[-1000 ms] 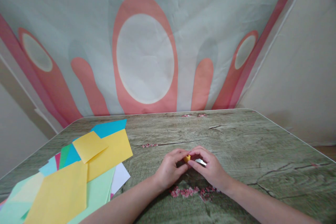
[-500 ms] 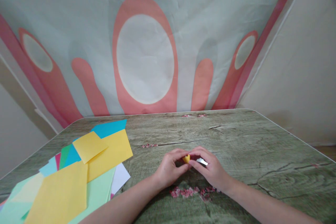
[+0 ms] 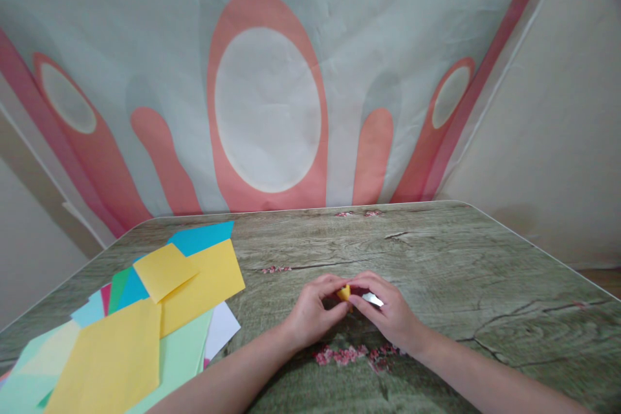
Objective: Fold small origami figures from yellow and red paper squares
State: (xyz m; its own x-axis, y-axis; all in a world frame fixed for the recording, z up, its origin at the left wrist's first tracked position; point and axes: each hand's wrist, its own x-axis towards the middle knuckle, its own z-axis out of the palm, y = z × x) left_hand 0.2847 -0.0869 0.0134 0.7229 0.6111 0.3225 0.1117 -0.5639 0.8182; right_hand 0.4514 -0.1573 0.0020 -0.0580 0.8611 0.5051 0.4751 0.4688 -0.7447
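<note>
Fingers [image 3: 334, 286] of left hand [image 3: 310, 314] and right hand [image 3: 391, 314] pinch small yellow folded paper [image 3: 345, 292]; risk: overtight squeeze crushing folds.

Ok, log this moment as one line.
left hand: pinching small yellow piece | right hand: pinching same piece | coloured paper sheets: lying left on table

The light is soft and even, not very bright; no strong glare shows anywhere; the counter [image 3: 436, 259] looks a bit dull and gray-green; small dark shadows sit under the left hand [image 3: 313, 310] and the right hand [image 3: 388, 314] and along the arms; a faint shadow lies on the wall [image 3: 557, 142] at the right; the view bends at the edges, so straight lines lean outward; the tiny yellow paper [image 3: 345, 292] looks a little fuzzy.
</note>
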